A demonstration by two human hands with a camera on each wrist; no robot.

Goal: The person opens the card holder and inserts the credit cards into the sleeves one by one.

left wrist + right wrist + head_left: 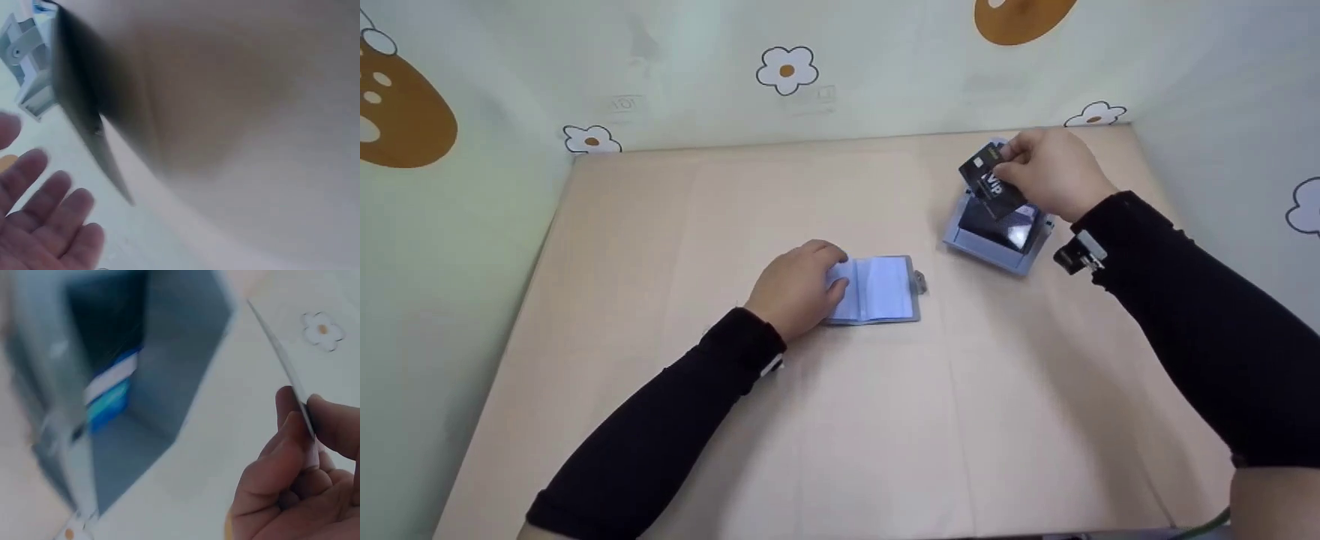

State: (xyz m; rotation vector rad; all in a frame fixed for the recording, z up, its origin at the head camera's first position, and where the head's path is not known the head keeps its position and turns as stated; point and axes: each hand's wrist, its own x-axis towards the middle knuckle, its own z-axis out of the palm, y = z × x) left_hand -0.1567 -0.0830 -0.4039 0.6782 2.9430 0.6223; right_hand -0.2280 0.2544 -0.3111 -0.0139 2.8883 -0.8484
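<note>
My right hand (1059, 172) pinches a black card with "Vip" lettering (996, 196) between thumb and fingers, over a blue-grey holder (984, 253). In the right wrist view the card (280, 351) appears almost edge-on, apart from the holder. Inside the holder is something dark and glossy (986, 225). Near the table's middle lies an opened booklet-style card wallet (889, 289) with pale blue-looking pages and a clasp tab (920, 282). My left hand (801, 289) is at its left side, covering part of it. The left wrist view shows loosely bent, spread fingers (53, 191) beside the wallet's cover.
The table (720, 202) has a pale beige covering. A wall with printed flowers (787, 70) stands along its back edge, and light walls flank both sides. A green cable (1204, 527) shows at the lower right edge.
</note>
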